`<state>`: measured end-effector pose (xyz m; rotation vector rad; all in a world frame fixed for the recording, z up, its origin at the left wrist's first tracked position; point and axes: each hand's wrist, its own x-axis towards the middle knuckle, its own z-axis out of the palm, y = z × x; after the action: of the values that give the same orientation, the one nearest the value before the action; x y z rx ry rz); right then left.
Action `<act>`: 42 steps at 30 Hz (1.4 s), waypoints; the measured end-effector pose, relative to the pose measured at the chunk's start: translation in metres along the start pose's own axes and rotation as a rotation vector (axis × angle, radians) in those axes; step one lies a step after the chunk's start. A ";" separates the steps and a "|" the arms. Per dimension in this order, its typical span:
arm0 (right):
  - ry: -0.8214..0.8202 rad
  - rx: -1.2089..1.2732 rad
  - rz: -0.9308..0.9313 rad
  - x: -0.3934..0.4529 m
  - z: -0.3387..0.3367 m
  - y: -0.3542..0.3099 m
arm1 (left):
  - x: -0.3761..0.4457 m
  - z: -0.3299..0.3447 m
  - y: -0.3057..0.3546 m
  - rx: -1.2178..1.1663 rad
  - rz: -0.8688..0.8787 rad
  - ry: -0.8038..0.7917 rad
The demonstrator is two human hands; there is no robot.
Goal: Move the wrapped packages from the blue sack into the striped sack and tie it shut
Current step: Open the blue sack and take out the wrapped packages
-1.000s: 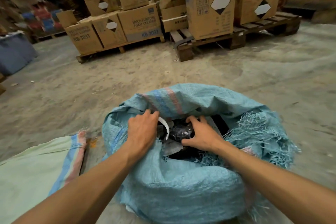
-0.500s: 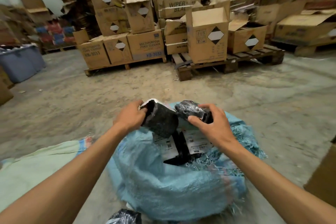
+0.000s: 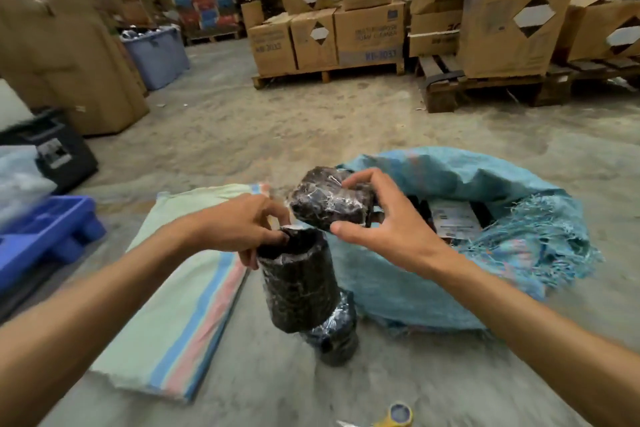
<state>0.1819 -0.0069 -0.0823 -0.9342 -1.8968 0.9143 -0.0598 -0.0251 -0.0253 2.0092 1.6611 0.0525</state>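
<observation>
Nearest you, low in view, a yellow roll of tape (image 3: pixel 398 415) lies on the concrete floor (image 3: pixel 277 135). Just beyond it a dark wrapped package (image 3: pixel 334 333) rests on the floor.

Above that, your left hand (image 3: pixel 242 229) pinches the top rim of a second package (image 3: pixel 298 284), which hangs upright from your fingers. Your right hand (image 3: pixel 384 232) grips a third package (image 3: pixel 329 199), thumb below and fingers curled over the top.

To your left the striped sack (image 3: pixel 180 274) lies flat and folded, its mouth not yet opened. To your right the blue sack (image 3: pixel 450 274) sits slumped with a frayed open rim; labelled packages (image 3: pixel 453 218) show inside.

The packages look dense and firm, and their glossy film is probably slippery. A rim pinch seems risky; wrapping your hand round the middle should hold better.

Farther off, cardboard boxes (image 3: pixel 367 35) stand on wooden pallets (image 3: pixel 485 90).
</observation>
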 end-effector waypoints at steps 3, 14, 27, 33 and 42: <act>-0.101 -0.024 -0.051 -0.012 0.032 -0.008 | -0.027 0.031 -0.024 -0.062 -0.054 -0.057; -0.465 -0.266 -0.213 -0.068 0.101 0.014 | -0.064 0.143 -0.104 -0.228 -0.189 -0.089; -0.607 -0.668 -0.274 -0.113 0.098 0.040 | -0.057 0.189 -0.096 -0.445 -0.264 0.063; -0.579 -0.694 -0.284 -0.114 0.107 0.044 | -0.052 0.178 -0.102 -0.517 -0.337 0.117; -0.612 -0.732 -0.234 -0.121 0.124 0.051 | -0.056 0.181 -0.115 -0.789 -0.385 -0.061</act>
<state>0.1337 -0.1169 -0.2174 -0.8492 -2.9022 0.3611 -0.1137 -0.1311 -0.2122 1.0856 1.6117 0.4299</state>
